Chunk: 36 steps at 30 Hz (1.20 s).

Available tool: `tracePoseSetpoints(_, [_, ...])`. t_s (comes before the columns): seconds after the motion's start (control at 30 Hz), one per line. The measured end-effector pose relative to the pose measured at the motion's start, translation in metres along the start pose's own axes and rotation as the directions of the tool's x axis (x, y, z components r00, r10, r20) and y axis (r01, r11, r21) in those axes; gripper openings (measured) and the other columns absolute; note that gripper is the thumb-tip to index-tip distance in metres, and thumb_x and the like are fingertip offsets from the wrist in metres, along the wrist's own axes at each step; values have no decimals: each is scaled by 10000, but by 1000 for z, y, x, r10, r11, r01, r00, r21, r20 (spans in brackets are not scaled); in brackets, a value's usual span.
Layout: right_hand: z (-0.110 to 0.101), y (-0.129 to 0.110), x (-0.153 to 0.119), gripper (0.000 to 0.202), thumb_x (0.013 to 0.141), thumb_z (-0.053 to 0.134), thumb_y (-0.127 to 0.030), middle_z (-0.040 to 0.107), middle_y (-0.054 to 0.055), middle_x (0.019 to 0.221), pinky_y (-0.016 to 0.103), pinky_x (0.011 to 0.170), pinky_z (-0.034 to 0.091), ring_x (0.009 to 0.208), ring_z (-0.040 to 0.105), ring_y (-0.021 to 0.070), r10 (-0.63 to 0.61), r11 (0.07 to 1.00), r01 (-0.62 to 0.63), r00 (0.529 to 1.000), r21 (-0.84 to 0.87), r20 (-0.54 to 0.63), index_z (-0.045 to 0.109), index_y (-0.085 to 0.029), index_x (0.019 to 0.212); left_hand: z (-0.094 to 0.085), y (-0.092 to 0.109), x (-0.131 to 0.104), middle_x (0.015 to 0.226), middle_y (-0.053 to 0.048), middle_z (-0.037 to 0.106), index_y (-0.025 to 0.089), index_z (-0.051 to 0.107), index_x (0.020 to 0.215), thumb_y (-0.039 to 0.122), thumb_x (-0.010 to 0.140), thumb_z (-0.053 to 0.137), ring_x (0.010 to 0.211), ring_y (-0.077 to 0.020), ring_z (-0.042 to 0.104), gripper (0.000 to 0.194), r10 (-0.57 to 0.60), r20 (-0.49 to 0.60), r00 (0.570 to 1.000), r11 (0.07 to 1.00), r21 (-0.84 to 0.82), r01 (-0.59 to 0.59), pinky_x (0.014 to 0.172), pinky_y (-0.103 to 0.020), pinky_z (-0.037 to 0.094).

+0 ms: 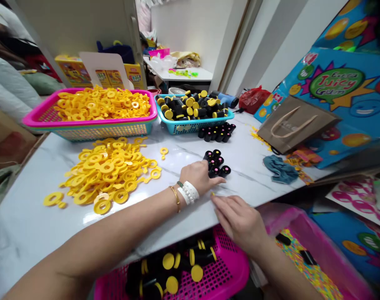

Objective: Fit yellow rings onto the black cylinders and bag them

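My left hand [194, 177], with bracelets at the wrist, cups a cluster of small black tubes [215, 162] standing on the table. Its thumb stretches along their near side; the other fingers are mostly hidden. Pink or yellow bits show in the tubes' tops. Close by, at the table's front edge, my right hand [240, 218] pinches a tiny yellow piece [212, 194] at its fingertips. A second group of black tubes [216, 132] stands behind. To the left lies a heap of yellow ring-shaped plastic pieces [107, 166].
At the back, a pink basket [30, 121] holds yellow rings; a blue basket [177, 127] holds yellow-capped black tubes. Below the edge are a pink basket [236, 277] of capped tubes and a pink bin [343, 266] of colourful bits. A paper bag [298, 125] and cloth [280, 168] lie right.
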State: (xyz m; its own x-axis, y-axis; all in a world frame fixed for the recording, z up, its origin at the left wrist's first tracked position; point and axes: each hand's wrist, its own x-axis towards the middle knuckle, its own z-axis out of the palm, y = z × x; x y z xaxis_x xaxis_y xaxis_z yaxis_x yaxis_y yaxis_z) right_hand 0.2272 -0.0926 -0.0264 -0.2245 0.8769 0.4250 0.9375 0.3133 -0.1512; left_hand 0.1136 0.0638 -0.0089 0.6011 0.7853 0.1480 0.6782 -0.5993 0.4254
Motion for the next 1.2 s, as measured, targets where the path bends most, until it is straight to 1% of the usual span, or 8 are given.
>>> tracePoseSetpoints(0.2, [6, -31, 2, 343, 938, 490, -144, 635, 172, 1225, 427, 783, 563, 989, 568, 300, -151, 986, 156, 985, -51, 88, 626, -80, 1246, -1, -3, -4, 823, -71, 692, 177, 608, 887, 468, 854, 516, 739, -239, 660, 307, 49, 0, 999, 987, 153, -49, 565, -302, 407])
tracePoseSetpoints(0.33, [4, -44, 25, 392, 930, 497, -151, 566, 185, 1329, 483, 845, 548, 1107, 527, 349, -19, 1000, 24, 972, -17, 233, 586, -96, 1307, -23, -32, -39, 803, -68, 667, 169, 585, 854, 417, 848, 494, 673, -205, 620, 265, 96, 12, 995, 972, 214, -96, 558, -299, 387])
tracePoseSetpoints(0.53, [-5, -27, 52, 437, 909, 598, -248, 620, 136, 1241, 483, 899, 522, 1079, 577, 308, 72, 978, -124, 954, 167, 291, 544, -191, 1339, -58, -63, -97, 744, -40, 622, 161, 607, 918, 491, 843, 558, 650, -167, 563, 343, 27, 54, 998, 994, 100, -32, 607, -292, 414])
tracePoseSetpoints(0.8, [-1, -22, 67, 64, 813, 606, -121, 610, 35, 802, 298, 640, 447, 723, 582, 179, 88, 962, -185, 907, 200, 412, 611, -179, 788, -46, -63, -111, 915, -43, 639, 189, 630, 1051, 351, 809, 656, 782, -176, 589, 292, 63, 56, 996, 982, -179, -52, 709, -303, 462])
tracePoseSetpoints(0.97, [0, -23, 74, 263, 840, 559, -159, 681, 45, 908, 302, 691, 449, 764, 612, 181, 42, 955, -146, 927, 256, 372, 659, -215, 1076, -45, -66, -115, 927, -50, 652, 184, 638, 1045, 357, 809, 660, 817, -192, 602, 293, 116, 66, 991, 975, -200, -101, 741, -319, 470])
tracePoseSetpoints(1.03, [-6, -23, 75, 186, 846, 553, -176, 683, 40, 848, 301, 678, 449, 739, 616, 182, 38, 956, -152, 912, 251, 408, 673, -216, 982, -46, -66, -115, 930, -55, 656, 184, 639, 1045, 370, 812, 659, 809, -196, 604, 299, 114, 72, 991, 977, -187, -99, 726, -318, 469])
tracePoseSetpoints(1.1, [-15, -22, 75, 60, 845, 582, -218, 657, 16, 718, 281, 604, 436, 647, 597, 166, 101, 910, -270, 880, 314, 464, 642, -211, 846, -46, -65, -115, 934, -60, 659, 183, 640, 1049, 393, 814, 660, 799, -198, 606, 316, 102, 70, 992, 981, -175, -88, 710, -318, 467])
tracePoseSetpoints(1.2, [-26, -23, 76, 114, 848, 644, -321, 660, 13, 715, 262, 557, 444, 637, 597, 160, 153, 693, -490, 817, 529, 557, 616, -213, 827, -45, -65, -115, 934, -60, 664, 182, 643, 1044, 407, 808, 668, 797, -199, 608, 327, 94, 62, 994, 982, -172, -83, 703, -318, 464])
